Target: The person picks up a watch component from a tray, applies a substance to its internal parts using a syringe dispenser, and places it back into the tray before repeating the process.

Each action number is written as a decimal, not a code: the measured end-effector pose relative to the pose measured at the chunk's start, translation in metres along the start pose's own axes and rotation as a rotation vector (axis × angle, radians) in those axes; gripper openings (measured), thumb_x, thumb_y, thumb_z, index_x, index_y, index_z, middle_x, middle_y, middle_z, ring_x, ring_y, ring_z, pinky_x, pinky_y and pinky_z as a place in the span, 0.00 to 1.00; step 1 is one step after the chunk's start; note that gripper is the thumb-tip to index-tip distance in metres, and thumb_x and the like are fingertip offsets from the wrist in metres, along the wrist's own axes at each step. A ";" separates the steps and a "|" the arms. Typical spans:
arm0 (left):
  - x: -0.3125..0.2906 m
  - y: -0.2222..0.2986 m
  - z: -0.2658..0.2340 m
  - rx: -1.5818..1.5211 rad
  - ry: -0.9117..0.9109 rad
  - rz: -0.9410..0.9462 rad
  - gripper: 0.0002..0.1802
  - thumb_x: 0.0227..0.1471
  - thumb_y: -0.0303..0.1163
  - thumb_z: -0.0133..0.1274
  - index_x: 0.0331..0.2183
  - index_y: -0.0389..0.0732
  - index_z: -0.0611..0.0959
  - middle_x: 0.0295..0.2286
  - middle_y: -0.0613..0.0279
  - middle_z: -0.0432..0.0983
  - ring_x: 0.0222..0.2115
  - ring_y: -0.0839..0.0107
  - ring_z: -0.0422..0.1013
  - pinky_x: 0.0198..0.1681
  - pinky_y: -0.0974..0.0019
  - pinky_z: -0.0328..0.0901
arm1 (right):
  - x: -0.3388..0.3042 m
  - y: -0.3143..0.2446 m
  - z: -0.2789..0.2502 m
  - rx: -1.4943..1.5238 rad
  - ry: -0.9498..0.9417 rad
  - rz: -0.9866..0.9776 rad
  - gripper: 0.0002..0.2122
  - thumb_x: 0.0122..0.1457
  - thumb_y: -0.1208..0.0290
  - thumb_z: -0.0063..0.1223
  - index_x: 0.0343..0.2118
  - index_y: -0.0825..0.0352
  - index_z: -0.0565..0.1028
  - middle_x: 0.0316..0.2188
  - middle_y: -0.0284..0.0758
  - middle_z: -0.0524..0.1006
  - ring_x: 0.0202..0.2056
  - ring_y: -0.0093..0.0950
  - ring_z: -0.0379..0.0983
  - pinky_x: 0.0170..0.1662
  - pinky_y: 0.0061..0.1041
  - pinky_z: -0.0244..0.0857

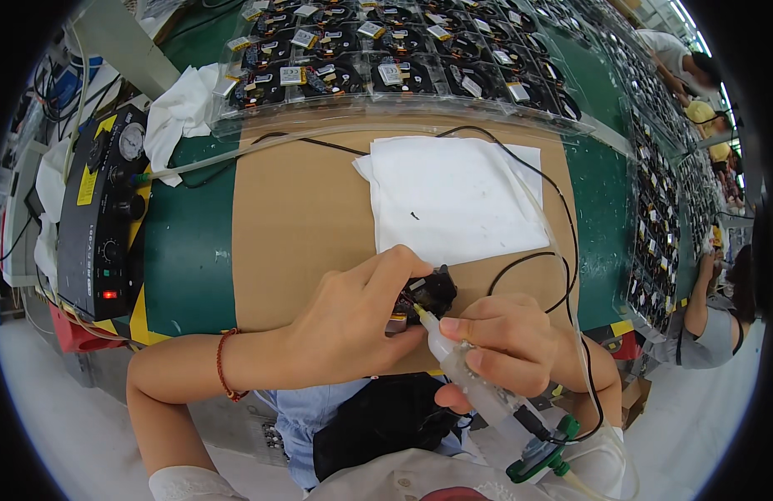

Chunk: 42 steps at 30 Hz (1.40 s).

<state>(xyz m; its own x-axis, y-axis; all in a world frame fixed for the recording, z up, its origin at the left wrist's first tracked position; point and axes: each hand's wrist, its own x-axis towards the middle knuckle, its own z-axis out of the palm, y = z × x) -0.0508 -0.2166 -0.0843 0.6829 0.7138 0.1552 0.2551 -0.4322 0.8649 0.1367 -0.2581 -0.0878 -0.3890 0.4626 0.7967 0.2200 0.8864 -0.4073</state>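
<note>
My left hand (357,305) is closed around a small black electronic assembly (437,290), held just over the near part of the brown cardboard sheet (303,209). In my right hand (510,344) is a translucent glue dispensing syringe (485,391), its fingers wrapped round the barrel. The syringe's yellowish tip (419,310) points at the assembly, at or very near its surface; contact is too small to make out. A green cap fitting (541,455) with a hose closes the syringe's rear end. My left fingers partly hide the assembly.
A black dispenser controller (98,217) with a gauge stands left. White cloths (453,196) lie on the cardboard. Clear trays (336,79) of black assemblies line the back and right of the green table (182,267). A black cable (575,242) and hose loop beside my right hand. Other people work far right.
</note>
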 end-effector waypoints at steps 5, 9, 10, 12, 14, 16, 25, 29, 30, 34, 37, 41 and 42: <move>-0.001 -0.001 0.000 0.011 0.001 0.006 0.24 0.33 0.24 0.57 0.36 0.34 0.67 0.28 0.50 0.71 0.23 0.54 0.72 0.22 0.62 0.67 | -0.001 0.000 0.001 0.006 0.006 -0.011 0.20 0.42 0.65 0.64 0.32 0.68 0.64 0.29 0.47 0.73 0.18 0.29 0.68 0.17 0.19 0.63; -0.001 -0.002 0.001 0.017 0.006 0.011 0.24 0.33 0.24 0.57 0.36 0.34 0.67 0.29 0.49 0.71 0.24 0.54 0.72 0.22 0.62 0.67 | -0.001 0.001 0.001 0.007 0.011 -0.012 0.20 0.42 0.65 0.64 0.32 0.68 0.64 0.29 0.47 0.73 0.18 0.29 0.68 0.17 0.19 0.64; -0.001 -0.002 0.001 0.016 0.006 0.011 0.24 0.33 0.24 0.57 0.36 0.34 0.67 0.29 0.49 0.71 0.24 0.54 0.72 0.22 0.62 0.67 | -0.001 0.001 0.001 0.012 0.013 -0.011 0.20 0.42 0.65 0.64 0.32 0.68 0.65 0.29 0.47 0.73 0.17 0.29 0.68 0.17 0.19 0.63; 0.000 -0.001 0.000 0.025 0.004 0.017 0.24 0.33 0.24 0.58 0.35 0.33 0.67 0.29 0.49 0.71 0.24 0.54 0.72 0.22 0.62 0.67 | 0.000 0.001 0.001 0.017 0.015 -0.010 0.20 0.42 0.65 0.63 0.32 0.68 0.65 0.29 0.47 0.73 0.17 0.29 0.68 0.17 0.19 0.63; 0.000 -0.002 0.001 0.023 0.004 0.023 0.23 0.33 0.24 0.58 0.35 0.33 0.67 0.29 0.49 0.71 0.24 0.54 0.72 0.22 0.62 0.67 | 0.000 0.001 0.002 0.018 0.018 -0.009 0.19 0.42 0.65 0.63 0.32 0.68 0.65 0.29 0.47 0.73 0.17 0.29 0.68 0.16 0.19 0.63; 0.000 -0.002 0.000 0.020 0.005 0.029 0.23 0.33 0.24 0.58 0.35 0.33 0.67 0.30 0.49 0.71 0.24 0.54 0.72 0.22 0.62 0.67 | 0.000 0.001 0.002 0.019 0.017 -0.004 0.19 0.43 0.65 0.63 0.32 0.68 0.65 0.29 0.47 0.73 0.17 0.29 0.68 0.16 0.19 0.63; 0.001 -0.001 -0.001 0.039 -0.004 0.012 0.24 0.33 0.24 0.59 0.35 0.33 0.65 0.30 0.47 0.72 0.23 0.53 0.72 0.21 0.61 0.67 | 0.000 0.001 0.002 -0.008 0.026 -0.010 0.19 0.42 0.66 0.63 0.32 0.68 0.64 0.29 0.47 0.73 0.17 0.29 0.67 0.16 0.19 0.63; 0.001 0.000 -0.001 0.015 -0.008 -0.017 0.25 0.33 0.25 0.59 0.34 0.32 0.65 0.29 0.47 0.72 0.22 0.53 0.72 0.21 0.62 0.67 | 0.000 0.000 0.002 -0.022 0.022 -0.005 0.19 0.42 0.66 0.63 0.31 0.68 0.64 0.29 0.47 0.73 0.17 0.28 0.67 0.16 0.18 0.61; 0.001 0.000 -0.001 0.016 -0.012 -0.037 0.24 0.33 0.25 0.59 0.34 0.32 0.65 0.28 0.48 0.73 0.22 0.53 0.72 0.21 0.62 0.67 | 0.000 0.000 0.002 -0.023 0.021 -0.004 0.19 0.42 0.66 0.63 0.31 0.68 0.64 0.29 0.47 0.73 0.17 0.28 0.67 0.16 0.18 0.61; 0.001 0.000 -0.001 0.028 0.009 -0.021 0.24 0.32 0.26 0.60 0.34 0.33 0.66 0.25 0.49 0.73 0.22 0.54 0.72 0.21 0.62 0.66 | 0.000 0.002 0.004 -0.037 0.021 -0.026 0.19 0.42 0.67 0.63 0.31 0.67 0.65 0.29 0.47 0.73 0.17 0.28 0.67 0.16 0.18 0.62; 0.002 0.000 -0.001 -0.013 0.028 -0.025 0.24 0.33 0.28 0.60 0.33 0.33 0.67 0.23 0.50 0.72 0.21 0.54 0.72 0.22 0.62 0.66 | 0.001 0.002 0.005 -0.044 0.022 -0.036 0.18 0.43 0.67 0.63 0.32 0.67 0.65 0.29 0.47 0.73 0.17 0.28 0.67 0.16 0.18 0.62; 0.003 0.001 -0.002 -0.005 0.020 -0.067 0.24 0.34 0.30 0.61 0.33 0.33 0.67 0.22 0.51 0.72 0.21 0.54 0.72 0.22 0.62 0.66 | 0.000 0.003 0.005 -0.037 0.026 -0.037 0.18 0.43 0.67 0.63 0.32 0.67 0.65 0.29 0.47 0.73 0.17 0.28 0.67 0.16 0.18 0.63; 0.002 0.000 -0.002 -0.002 0.022 -0.070 0.24 0.34 0.31 0.61 0.33 0.34 0.67 0.22 0.51 0.72 0.22 0.54 0.72 0.22 0.62 0.66 | 0.000 0.003 0.005 -0.037 0.027 -0.037 0.18 0.43 0.67 0.63 0.32 0.67 0.65 0.29 0.47 0.73 0.17 0.28 0.67 0.16 0.18 0.63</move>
<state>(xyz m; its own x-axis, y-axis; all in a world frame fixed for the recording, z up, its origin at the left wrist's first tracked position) -0.0502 -0.2141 -0.0828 0.6483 0.7541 0.1049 0.3004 -0.3799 0.8749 0.1326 -0.2551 -0.0914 -0.3734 0.4287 0.8227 0.2390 0.9013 -0.3612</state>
